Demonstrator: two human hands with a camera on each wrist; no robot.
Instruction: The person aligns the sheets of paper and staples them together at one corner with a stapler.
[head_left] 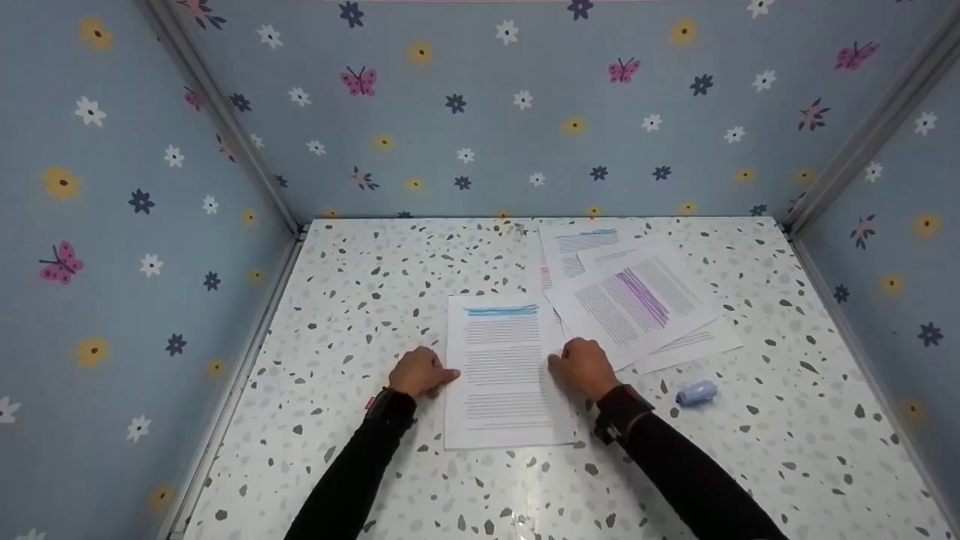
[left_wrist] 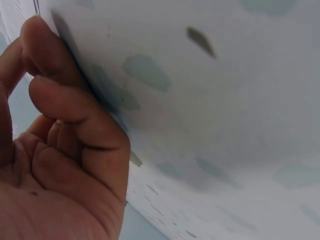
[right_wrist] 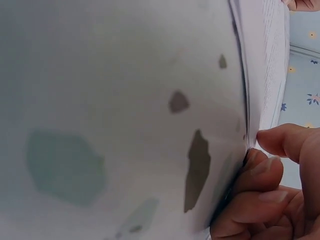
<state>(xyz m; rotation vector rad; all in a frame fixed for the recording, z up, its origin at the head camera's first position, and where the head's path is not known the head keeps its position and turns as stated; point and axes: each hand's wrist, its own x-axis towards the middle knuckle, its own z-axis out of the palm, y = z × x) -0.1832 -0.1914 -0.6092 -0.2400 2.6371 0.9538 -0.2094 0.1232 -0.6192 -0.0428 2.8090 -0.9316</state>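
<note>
A small stack of printed paper sheets lies upright on the speckled table, its top lines marked in blue. My left hand holds the stack's left edge, thumb on top and the other fingers curled beside it. At the right edge, my right hand pinches the paper; the right wrist view shows the thumb against the sheets and the curled fingers at the tabletop. Layered paper edges show there. In the left wrist view the left fingers rest against the table, and only a corner of paper shows.
Overlapping printed sheets lie at the back right, the top sheet bearing purple stripes and one behind it a blue mark. A small light-purple rounded object lies right of my right hand. Flower-patterned walls bound the table.
</note>
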